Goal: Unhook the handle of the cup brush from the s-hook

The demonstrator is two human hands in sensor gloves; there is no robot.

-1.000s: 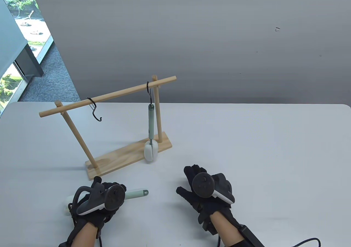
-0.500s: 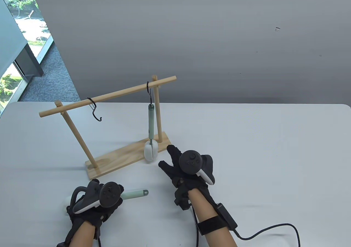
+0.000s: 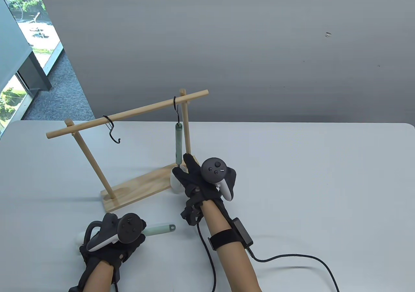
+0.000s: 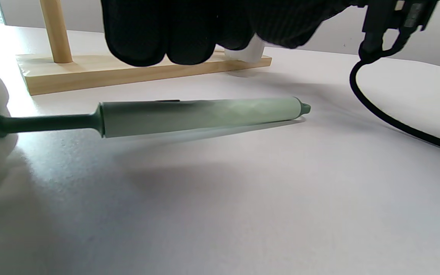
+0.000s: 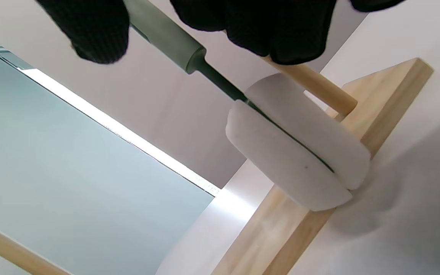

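Right hand (image 3: 197, 181) fingers spread around the hanging cup brush handle (image 3: 178, 143) at frame centre, grip unclear; left hand (image 3: 112, 240) loosely curled, empty, over the second brush (image 4: 197, 114) on the desk (image 3: 308, 181).

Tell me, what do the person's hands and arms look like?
Both the left hand and the right hand wear black knit gloves. A dark round tracker with small buttons and a white grip sits on each. The forearms are bare. A black strap with a small box circles the right forearm, trailing a black cable.
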